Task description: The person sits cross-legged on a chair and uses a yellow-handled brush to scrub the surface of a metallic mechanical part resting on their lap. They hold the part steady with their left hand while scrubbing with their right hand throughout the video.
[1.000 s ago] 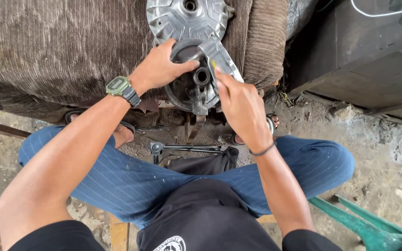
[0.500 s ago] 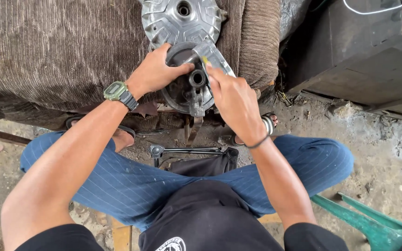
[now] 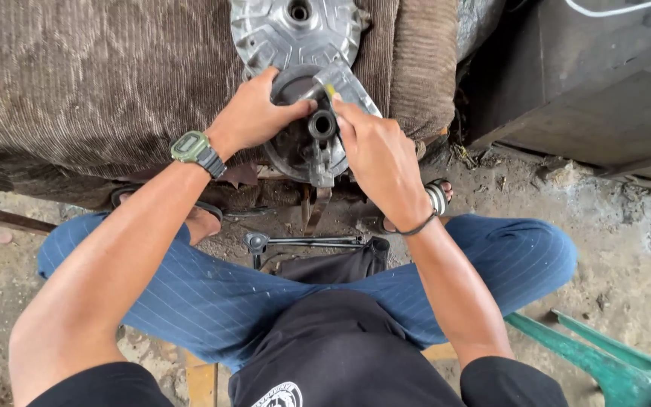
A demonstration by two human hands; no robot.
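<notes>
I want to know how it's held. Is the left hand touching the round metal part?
Touching: the head view shows the left hand with fingers curled over the rim of the round metal part.

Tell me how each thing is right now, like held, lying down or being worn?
Left hand: grip closed on the rim of the dark round part.
Right hand: fingers on the part, pinching a small yellow-tipped thing.
Dark round part: held up, hollow hub facing the camera.
Silver metal casing: resting against brown cloth.
Wrench: lying on the ground.
Wristwatch: worn on the left wrist.

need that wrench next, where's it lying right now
In the head view the wrench lies on the dirt ground between the person's knees, just below the metal part both hands hold.
</notes>
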